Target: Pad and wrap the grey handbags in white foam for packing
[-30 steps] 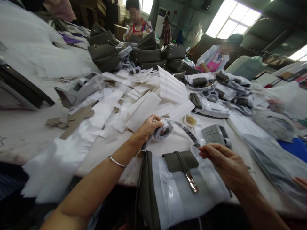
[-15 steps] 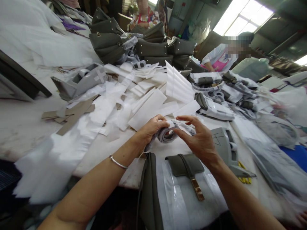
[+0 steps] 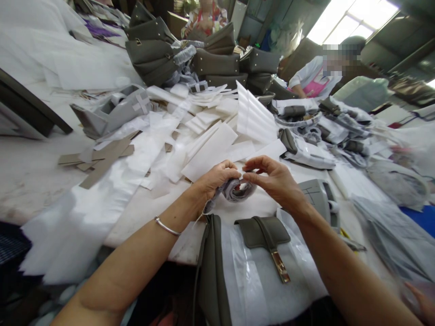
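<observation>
Your L hand grips the strap coil at its upper L; your R hand pinches its upper R w/ thumb & fingers. The strap coil's just beyond the handbag, rolled round, grey, in shiny clear plastic. The handbag's olive-grey, w/ flap & gold clasp showing over white wrap. Grey tape dispenser's to its R, white sheets beyond.

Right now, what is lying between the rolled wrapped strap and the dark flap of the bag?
In the head view, only a bare stretch of pale tabletop shows between the rolled strap and the flap.
</observation>
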Motion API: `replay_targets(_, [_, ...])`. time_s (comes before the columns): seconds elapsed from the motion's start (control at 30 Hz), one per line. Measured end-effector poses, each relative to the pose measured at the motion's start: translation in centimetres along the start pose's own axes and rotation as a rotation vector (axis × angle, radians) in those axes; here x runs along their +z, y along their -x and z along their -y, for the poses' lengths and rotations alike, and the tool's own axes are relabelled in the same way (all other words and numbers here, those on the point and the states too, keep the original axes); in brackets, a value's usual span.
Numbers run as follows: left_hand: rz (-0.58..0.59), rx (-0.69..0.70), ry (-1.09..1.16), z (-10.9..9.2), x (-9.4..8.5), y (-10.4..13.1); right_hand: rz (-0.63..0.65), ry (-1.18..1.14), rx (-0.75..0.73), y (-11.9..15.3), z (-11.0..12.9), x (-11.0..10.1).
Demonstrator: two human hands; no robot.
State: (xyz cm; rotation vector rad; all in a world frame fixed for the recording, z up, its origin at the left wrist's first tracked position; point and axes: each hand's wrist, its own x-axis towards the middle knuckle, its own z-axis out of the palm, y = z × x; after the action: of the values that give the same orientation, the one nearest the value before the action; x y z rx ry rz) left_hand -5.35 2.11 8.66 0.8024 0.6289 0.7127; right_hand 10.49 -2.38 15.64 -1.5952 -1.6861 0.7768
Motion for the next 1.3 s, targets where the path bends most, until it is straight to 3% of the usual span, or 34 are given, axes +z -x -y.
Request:
replay_targets(0.23, [0.014, -0.031, 0.034, 0.0, 0.1, -0.1, 0.064, -0.258, 0.179, -0.6, -0.2, -0.1])
replay_targets(0.4, [0.033, -0.042, 0.041, 0.3, -0.1, -0.4, 0.076, -0.319, 0.242, -0.8, 0.1, 0.0])
replay_targets(0.73, [0.102, -0.083, 0.085, 0.4, 0.1, -0.1, -0.005, -0.155, 0.228, -1.2, -0.3, 0.7])
replay_targets(0.97, [0.111, -0.104, 0.162, -0.2, 0.3, 0.7, -0.026, -0.254, 0.194, -1.3, -1.0, 0.5])
replay_targets(1.17, [0.085, -0.065, 0.134, -0.7, 0.4, 0.9, -0.278, -0.167, 0.047, 0.4, 1.3, -0.5])
replay_targets(1.3, [0.007, 0.035, 0.037, -0.4, 0.7, 0.7, -0.207, -0.172, 0.051, 2.5, 2.4, 0.0])
